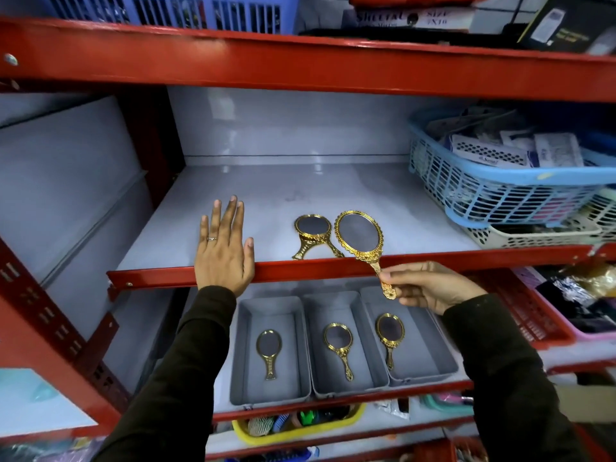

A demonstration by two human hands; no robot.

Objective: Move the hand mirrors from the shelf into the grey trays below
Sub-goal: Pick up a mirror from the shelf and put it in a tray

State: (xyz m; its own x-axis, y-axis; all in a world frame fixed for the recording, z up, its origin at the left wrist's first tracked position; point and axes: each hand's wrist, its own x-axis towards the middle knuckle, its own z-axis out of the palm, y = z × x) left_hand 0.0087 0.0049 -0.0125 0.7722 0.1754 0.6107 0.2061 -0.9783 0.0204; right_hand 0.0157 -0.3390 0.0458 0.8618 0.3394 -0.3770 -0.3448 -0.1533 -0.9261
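My right hand (pixel 430 286) pinches the handle of a large gold oval hand mirror (pixel 360 235), held tilted over the shelf's red front edge (pixel 300 270). A smaller gold mirror (pixel 312 232) lies on the white shelf just left of it. My left hand (pixel 224 250) rests flat and open on the shelf edge, fingers spread, holding nothing. Below stand three grey trays side by side: the left tray (pixel 245 328), the middle tray (pixel 313 328) and the right tray (pixel 430 348). Each tray holds one small gold mirror (pixel 268 350) (pixel 338 343) (pixel 390 333).
A light blue basket (pixel 500 185) full of packets sits at the shelf's right on a white basket (pixel 533 236). Red and pink baskets (pixel 540 315) stand right of the trays. A yellow basket (pixel 293 425) of combs is on the shelf underneath. A red upright (pixel 50 328) frames the left.
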